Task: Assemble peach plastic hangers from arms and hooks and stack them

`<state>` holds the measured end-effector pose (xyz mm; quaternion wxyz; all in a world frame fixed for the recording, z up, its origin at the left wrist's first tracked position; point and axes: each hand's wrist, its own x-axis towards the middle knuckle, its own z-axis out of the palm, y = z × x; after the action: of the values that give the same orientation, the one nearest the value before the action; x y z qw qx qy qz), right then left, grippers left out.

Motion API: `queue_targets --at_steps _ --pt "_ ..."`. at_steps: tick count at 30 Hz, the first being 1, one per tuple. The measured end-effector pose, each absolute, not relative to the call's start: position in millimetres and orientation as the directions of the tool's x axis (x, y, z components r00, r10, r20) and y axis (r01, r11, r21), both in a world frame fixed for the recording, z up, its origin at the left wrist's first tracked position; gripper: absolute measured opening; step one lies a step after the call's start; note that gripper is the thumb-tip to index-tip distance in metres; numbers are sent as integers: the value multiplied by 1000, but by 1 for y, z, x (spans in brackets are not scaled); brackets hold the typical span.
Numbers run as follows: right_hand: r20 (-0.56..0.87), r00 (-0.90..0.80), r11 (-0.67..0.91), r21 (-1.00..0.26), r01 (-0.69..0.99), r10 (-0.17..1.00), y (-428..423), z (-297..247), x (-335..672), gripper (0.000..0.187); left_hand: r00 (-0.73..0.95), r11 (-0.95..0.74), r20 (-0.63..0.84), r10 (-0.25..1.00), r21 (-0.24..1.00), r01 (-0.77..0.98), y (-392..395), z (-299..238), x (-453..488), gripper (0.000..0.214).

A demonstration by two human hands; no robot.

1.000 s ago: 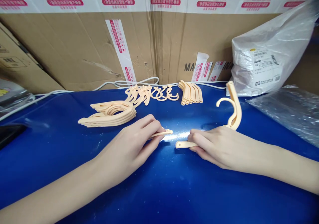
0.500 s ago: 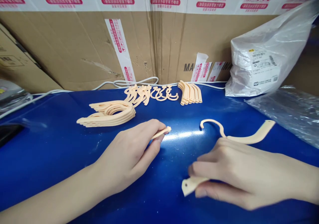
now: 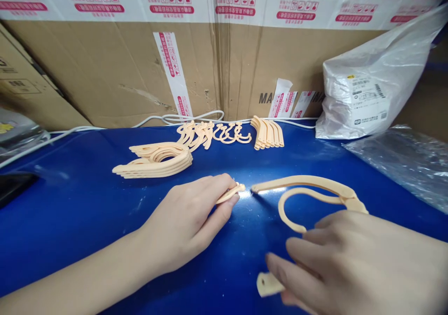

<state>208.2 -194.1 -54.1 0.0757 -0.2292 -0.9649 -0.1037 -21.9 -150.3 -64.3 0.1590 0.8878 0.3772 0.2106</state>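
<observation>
My left hand (image 3: 196, 212), closed in a pinch, holds a small beige hanger piece (image 3: 228, 194); most of it is hidden by the fingers. My right hand (image 3: 336, 259) grips a partly put-together beige plastic hanger (image 3: 304, 180), somewhat smeared by motion. The hanger's long arm points left, its end close to the left fingertips with a narrow gap between. Below that arm curves the hook (image 3: 284, 212). Under the right fingers a flat end with a hole (image 3: 268, 284) sticks out. The middle of the hanger is covered by the right hand.
On the blue table lie a stack of folded hangers (image 3: 157, 163), small curved pieces (image 3: 198, 135), loose hooks (image 3: 231, 134) and a row of hanger arms (image 3: 268, 132). Behind them run a white cable (image 3: 140, 119) and cardboard boxes (image 3: 122, 67). A white plastic bag (image 3: 353, 95) stands right.
My right hand has turned the hanger, so an arm now points left toward my left hand and the hook sits lower. The left hand has barely moved.
</observation>
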Motion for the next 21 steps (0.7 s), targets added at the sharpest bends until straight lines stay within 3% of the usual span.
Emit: queue_targets --at_steps 7,13,21 --pt "288 -893 867 267 421 345 -169 -53 199 31 505 -584 298 810 494 644 -152 -66 -27 14" --pt "177 -872 859 169 483 456 -159 -71 197 22 490 -560 275 827 480 676 -148 -67 -31 18" --pt "247 -786 816 -44 576 567 -133 -81 199 33 523 -545 170 835 381 747 -143 -66 -27 32"
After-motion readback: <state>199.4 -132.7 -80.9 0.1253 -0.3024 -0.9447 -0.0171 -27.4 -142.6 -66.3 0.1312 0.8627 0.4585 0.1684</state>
